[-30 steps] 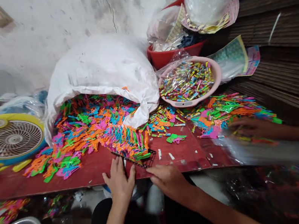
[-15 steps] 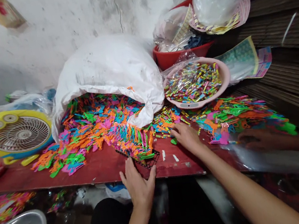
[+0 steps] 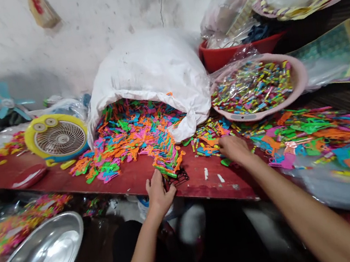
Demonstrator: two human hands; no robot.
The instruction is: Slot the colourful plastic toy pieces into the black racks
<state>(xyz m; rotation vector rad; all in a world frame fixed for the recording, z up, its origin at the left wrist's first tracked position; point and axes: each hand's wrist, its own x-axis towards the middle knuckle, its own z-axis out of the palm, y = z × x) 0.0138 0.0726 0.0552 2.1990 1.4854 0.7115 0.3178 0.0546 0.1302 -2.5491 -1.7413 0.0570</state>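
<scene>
A black grid rack (image 3: 181,179) lies near the table's front edge, filled with a slanting row of colourful plastic toy pieces (image 3: 166,152). At its near left corner is my left hand (image 3: 159,195), fingers and thumb apart, fingertips against the rack. My right hand (image 3: 234,148) is to the right of the rack, its fingers curled down at a scatter of small patterned tubes (image 3: 207,132) and orange pieces. Its fingertips are hidden, so what they pinch cannot be made out. Loose plastic pieces (image 3: 123,142) spill from a large white sack (image 3: 150,63) behind the rack.
A pink basin (image 3: 299,72) of small tubes stands back right, before a red tub (image 3: 216,57). Mixed pieces (image 3: 311,126) and plastic bags cover the right side. A yellow fan (image 3: 30,139), red dish (image 3: 30,176) and metal bowl (image 3: 73,224) are left.
The view has swung right-to-left, shifting the scene rightward. My right hand has curled its fingers down at the pieces; my left stays by the rack. Another person's arm at right has mostly left view.
</scene>
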